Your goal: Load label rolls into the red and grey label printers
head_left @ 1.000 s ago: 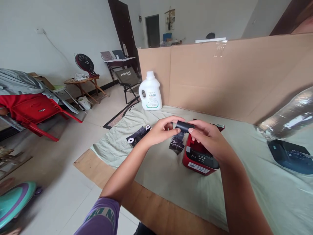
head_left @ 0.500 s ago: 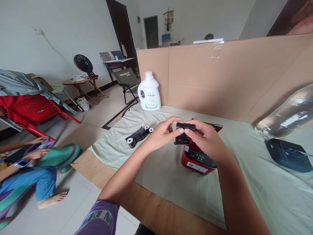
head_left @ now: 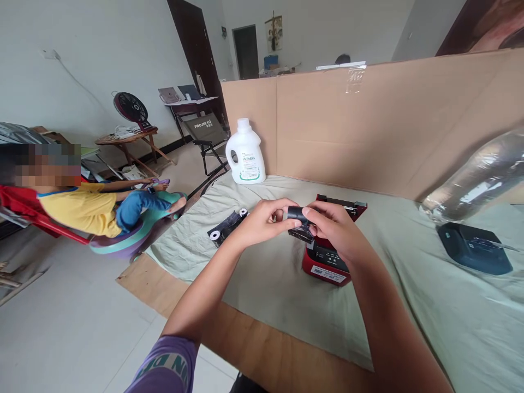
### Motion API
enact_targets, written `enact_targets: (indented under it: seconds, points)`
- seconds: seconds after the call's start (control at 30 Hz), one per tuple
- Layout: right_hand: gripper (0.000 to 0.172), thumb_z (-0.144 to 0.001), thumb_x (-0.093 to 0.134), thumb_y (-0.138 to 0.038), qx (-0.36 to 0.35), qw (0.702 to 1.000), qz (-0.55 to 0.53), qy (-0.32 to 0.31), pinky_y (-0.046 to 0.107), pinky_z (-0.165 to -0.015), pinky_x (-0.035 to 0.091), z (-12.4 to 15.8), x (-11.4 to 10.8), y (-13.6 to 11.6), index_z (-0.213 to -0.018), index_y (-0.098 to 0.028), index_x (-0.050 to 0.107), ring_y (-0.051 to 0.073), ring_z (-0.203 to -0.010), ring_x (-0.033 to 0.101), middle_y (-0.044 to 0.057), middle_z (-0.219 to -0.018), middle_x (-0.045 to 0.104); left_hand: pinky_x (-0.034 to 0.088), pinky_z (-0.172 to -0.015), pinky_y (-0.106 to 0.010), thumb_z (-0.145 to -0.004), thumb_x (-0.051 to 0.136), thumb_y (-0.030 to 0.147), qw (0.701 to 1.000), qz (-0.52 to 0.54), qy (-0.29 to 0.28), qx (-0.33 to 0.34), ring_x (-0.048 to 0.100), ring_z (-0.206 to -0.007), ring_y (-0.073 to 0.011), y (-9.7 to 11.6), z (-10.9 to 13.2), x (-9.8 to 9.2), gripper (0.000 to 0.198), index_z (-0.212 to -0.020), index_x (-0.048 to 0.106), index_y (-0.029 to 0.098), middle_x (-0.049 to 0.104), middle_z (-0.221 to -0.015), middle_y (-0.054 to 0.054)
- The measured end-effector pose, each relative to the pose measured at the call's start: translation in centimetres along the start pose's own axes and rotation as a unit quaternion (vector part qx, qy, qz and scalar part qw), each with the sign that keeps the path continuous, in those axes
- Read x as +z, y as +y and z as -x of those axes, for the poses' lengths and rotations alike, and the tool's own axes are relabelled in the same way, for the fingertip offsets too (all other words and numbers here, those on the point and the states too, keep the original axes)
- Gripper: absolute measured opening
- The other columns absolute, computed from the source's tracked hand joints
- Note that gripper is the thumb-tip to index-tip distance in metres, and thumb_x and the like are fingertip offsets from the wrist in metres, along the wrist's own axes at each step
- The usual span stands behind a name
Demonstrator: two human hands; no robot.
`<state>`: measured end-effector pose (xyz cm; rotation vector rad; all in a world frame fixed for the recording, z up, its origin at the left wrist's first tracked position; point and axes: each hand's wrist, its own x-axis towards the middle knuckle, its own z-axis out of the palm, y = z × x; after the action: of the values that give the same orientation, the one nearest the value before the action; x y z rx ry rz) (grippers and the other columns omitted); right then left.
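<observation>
So the left hand (head_left: 266,221) and right hand (head_left: 333,226) both pinched a small black roll (head_left: 297,213) up by the open red printer (head_left: 325,270), insides mostly hidden. A white detergent jug (head_left: 248,155) stood behind-left of the printer on the same pale green cloth (head_left: 266,289), fan (head_left: 131,107) way farther left.

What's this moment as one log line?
left hand: holds black roll; right hand: holds black roll; red device: open, on cloth

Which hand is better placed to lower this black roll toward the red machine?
Probably the right hand: it holds the end of the black roll nearer the red machine, while the left hand grips the end farther away.
</observation>
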<state>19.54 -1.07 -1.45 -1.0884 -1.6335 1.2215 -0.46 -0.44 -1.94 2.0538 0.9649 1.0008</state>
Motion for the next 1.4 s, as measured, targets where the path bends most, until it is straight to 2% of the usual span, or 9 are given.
enact_targets:
  seconds: [0.3, 0.43, 0.57, 0.67, 0.73, 0.9, 1.1, 1.23, 1.4]
  points:
    - [0.038, -0.089, 0.057, -0.042, 0.044, 0.981, -0.189, 0.014, 0.025, -0.045, 0.015, -0.4, 1.8, 0.2, -0.061, -0.020, 0.043, 0.006, -0.046, 0.021, -0.007, -0.051, 0.032, 0.033, -0.053, -0.021, -0.085, 0.072, 0.042, 0.999, 0.025, 0.020, 0.027, 0.041, -0.057, -0.0093, -0.1, 0.0, -0.2, 0.037, -0.114, 0.066, 0.020, 0.050, -0.067, 0.004]
    - [0.041, -0.093, 0.051, -0.049, 0.047, 0.988, -0.143, -0.021, 0.025, -0.046, 0.019, -0.3, 2.0, 0.1, -0.065, -0.020, 0.046, 0.007, -0.046, 0.025, -0.006, -0.053, 0.034, 0.034, -0.051, -0.020, -0.082, 0.075, 0.044, 0.999, 0.035, 0.018, 0.023, 0.042, -0.056, -0.0085, -0.4, 0.2, -0.7, 0.037, -0.108, 0.067, 0.018, 0.050, -0.064, 0.005]
    - [0.022, -0.092, 0.057, -0.043, -0.041, 0.999, -0.028, 0.021, 0.024, -0.051, 0.027, 0.0, 1.9, -0.1, -0.089, -0.021, 0.062, 0.009, -0.054, 0.036, -0.006, -0.062, 0.042, 0.036, -0.052, -0.020, -0.081, 0.076, 0.046, 0.995, 0.095, 0.032, -0.001, 0.047, -0.058, -0.0088, -0.7, 0.2, -1.0, 0.038, -0.103, 0.066, 0.017, 0.055, -0.070, 0.002]
    - [0.023, -0.092, 0.058, -0.039, -0.106, 0.992, 0.059, 0.030, 0.025, -0.056, 0.034, 0.0, 1.9, 0.2, -0.102, -0.021, 0.066, 0.012, -0.063, 0.046, -0.002, -0.073, 0.056, 0.037, -0.054, -0.021, -0.080, 0.077, 0.046, 0.991, 0.131, 0.033, -0.010, 0.049, -0.060, -0.0096, -1.1, 0.0, -1.1, 0.038, -0.101, 0.066, 0.016, 0.057, -0.072, 0.001]
    - [0.024, -0.094, 0.054, -0.039, -0.133, 0.986, 0.096, 0.039, 0.025, -0.058, 0.036, 0.0, 2.1, 0.6, -0.103, -0.020, 0.067, 0.012, -0.065, 0.049, 0.000, -0.078, 0.060, 0.037, -0.055, -0.021, -0.080, 0.077, 0.045, 0.989, 0.142, 0.031, -0.015, 0.049, -0.061, -0.0097, -1.3, -0.1, -1.1, 0.037, -0.100, 0.067, 0.015, 0.058, -0.071, 0.001]
    - [0.027, -0.097, 0.048, -0.042, -0.165, 0.966, 0.178, 0.086, 0.026, -0.057, 0.033, -0.2, 2.7, 1.3, -0.097, -0.021, 0.065, 0.013, -0.059, 0.046, -0.003, -0.064, 0.052, 0.036, -0.055, -0.021, -0.080, 0.076, 0.048, 0.987, 0.158, 0.019, -0.038, 0.049, -0.060, -0.0094, -1.6, -0.2, -1.2, 0.039, -0.098, 0.066, 0.015, 0.056, -0.069, 0.002]
    - [0.023, -0.096, 0.047, -0.037, -0.173, 0.972, 0.147, 0.065, 0.026, -0.058, 0.033, 0.0, 2.9, 1.1, -0.099, -0.021, 0.063, 0.013, -0.059, 0.043, -0.004, -0.064, 0.048, 0.038, -0.055, -0.021, -0.079, 0.076, 0.048, 0.984, 0.176, 0.014, -0.036, 0.049, -0.060, -0.0091, -1.4, -0.2, -1.6, 0.039, -0.096, 0.066, 0.014, 0.057, -0.069, 0.001]
    - [0.014, -0.087, 0.059, -0.033, -0.176, 0.969, 0.139, 0.107, 0.026, -0.054, 0.031, 0.1, 3.4, 1.5, -0.095, -0.021, 0.062, 0.012, -0.055, 0.041, -0.005, -0.062, 0.045, 0.038, -0.056, -0.021, -0.077, 0.079, 0.047, 0.983, 0.182, 0.012, -0.033, 0.050, -0.061, -0.0093, -1.1, -0.2, -1.6, 0.040, -0.096, 0.067, 0.014, 0.058, -0.070, 0.002]
    - [0.016, -0.091, 0.053, -0.034, -0.173, 0.968, 0.115, 0.140, 0.026, -0.055, 0.030, 0.1, 4.0, 1.7, -0.092, -0.021, 0.064, 0.012, -0.056, 0.039, -0.005, -0.062, 0.044, 0.038, -0.055, -0.021, -0.079, 0.077, 0.047, 0.985, 0.169, 0.011, -0.036, 0.051, -0.061, -0.0099, -0.8, -0.1, -1.5, 0.039, -0.097, 0.068, 0.014, 0.057, -0.069, 0.001]
